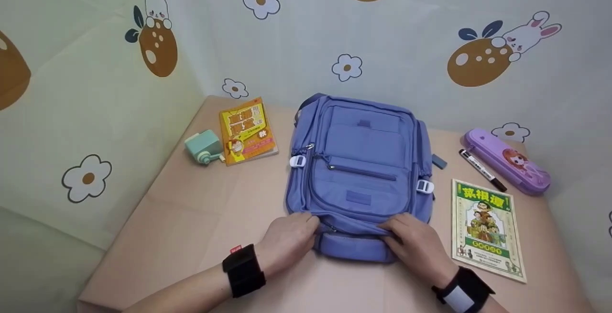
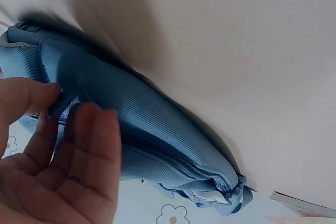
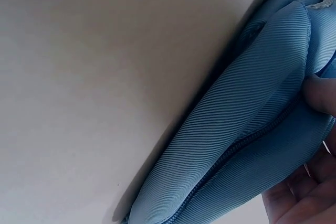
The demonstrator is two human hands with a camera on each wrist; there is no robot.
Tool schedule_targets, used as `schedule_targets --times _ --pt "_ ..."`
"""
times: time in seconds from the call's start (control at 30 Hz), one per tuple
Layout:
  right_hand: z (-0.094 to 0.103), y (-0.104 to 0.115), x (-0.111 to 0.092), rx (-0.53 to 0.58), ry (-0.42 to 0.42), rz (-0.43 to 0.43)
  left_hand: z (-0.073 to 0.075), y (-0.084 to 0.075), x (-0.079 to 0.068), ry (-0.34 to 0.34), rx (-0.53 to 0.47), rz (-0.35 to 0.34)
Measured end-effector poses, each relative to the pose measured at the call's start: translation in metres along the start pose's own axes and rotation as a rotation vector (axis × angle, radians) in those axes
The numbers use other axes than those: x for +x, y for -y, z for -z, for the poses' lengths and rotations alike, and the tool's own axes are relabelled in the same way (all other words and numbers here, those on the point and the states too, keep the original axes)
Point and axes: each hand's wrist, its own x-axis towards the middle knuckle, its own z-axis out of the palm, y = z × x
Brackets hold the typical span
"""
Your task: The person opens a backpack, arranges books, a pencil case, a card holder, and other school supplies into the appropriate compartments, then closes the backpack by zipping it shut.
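A blue backpack (image 1: 366,143) lies front side up on the table, its lower end toward me. At its lower left corner my left hand (image 1: 289,236) pinches a bit of the fabric between thumb and fingers. My right hand (image 1: 418,243) grips the lower right edge of the front, thumb below and fingers above. Between the hands, the lower front fabric is bunched over a dark zipper (image 3: 236,145). Below that runs the rounded bottom panel (image 1: 354,248). In the left wrist view the thumb and fingertips (image 2: 100,124) meet at a fold beside the zipper.
Left of the backpack are an orange book (image 1: 248,134) and a mint-green pencil sharpener (image 1: 204,146). To the right lie a green-bordered booklet (image 1: 487,229), a black-and-white marker (image 1: 483,170), a purple pencil case (image 1: 507,160) and a small blue-grey block (image 1: 439,161). Patterned cloth hangs behind the table.
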Motion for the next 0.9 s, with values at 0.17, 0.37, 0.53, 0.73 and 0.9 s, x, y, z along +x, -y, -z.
schedule_targets --times 0.17,0.37,0.53,0.73,0.9 --pt "-0.002 0.0 0.001 0.002 -0.01 0.023 0.002 0.0 -0.001 0.031 -0.054 0.019" --pt "-0.003 0.001 0.002 0.007 -0.014 0.019 0.004 0.002 -0.001 0.029 -0.073 0.003" --pt "-0.003 0.001 0.003 -0.008 -0.022 0.026 0.009 0.011 -0.006 0.014 -0.073 -0.008" --pt "0.0 0.001 0.002 -0.019 -0.026 0.025 0.02 0.028 -0.012 0.037 -0.06 0.055" --pt "0.002 0.003 0.001 -0.034 -0.026 0.014 0.022 0.031 -0.013 0.053 -0.114 0.071"
